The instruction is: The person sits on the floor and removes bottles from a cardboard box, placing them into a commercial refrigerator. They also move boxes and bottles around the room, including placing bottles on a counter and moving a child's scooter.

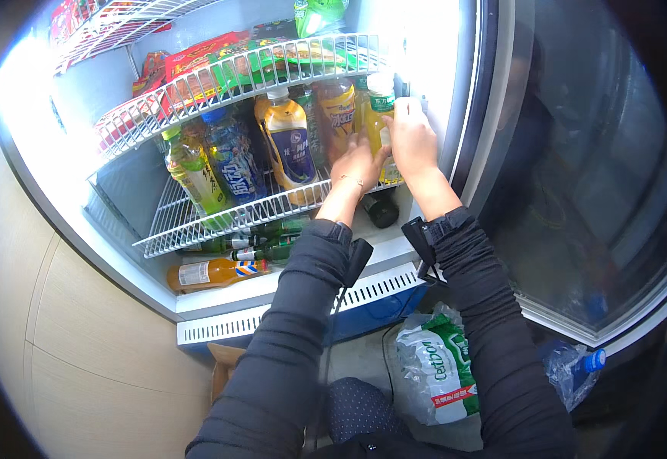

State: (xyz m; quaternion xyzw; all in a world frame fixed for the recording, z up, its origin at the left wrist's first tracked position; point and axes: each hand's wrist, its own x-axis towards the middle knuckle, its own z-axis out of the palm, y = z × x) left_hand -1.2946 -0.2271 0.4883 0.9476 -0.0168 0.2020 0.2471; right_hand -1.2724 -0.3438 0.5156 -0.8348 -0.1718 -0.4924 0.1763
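Observation:
Both of my hands reach into a lit display fridge, at the right end of a white wire shelf (236,217). My right hand (415,137) is against the side of a yellow drink bottle with a white cap (374,120); whether its fingers grip the bottle is hard to tell. My left hand (362,160) is lower, its fingers spread before the same bottle and an iced tea bottle (336,109). To the left stand a milk tea bottle with a dark label (296,143), a blue drink bottle (233,163) and a green tea bottle (195,172).
Above, a wire shelf (241,83) holds red and green food packets (201,57). Below, an orange bottle (216,274) and several dark green bottles (276,249) lie on their sides. The glass door (585,189) stands open at right. A plastic-wrapped pack (439,367) sits on the floor.

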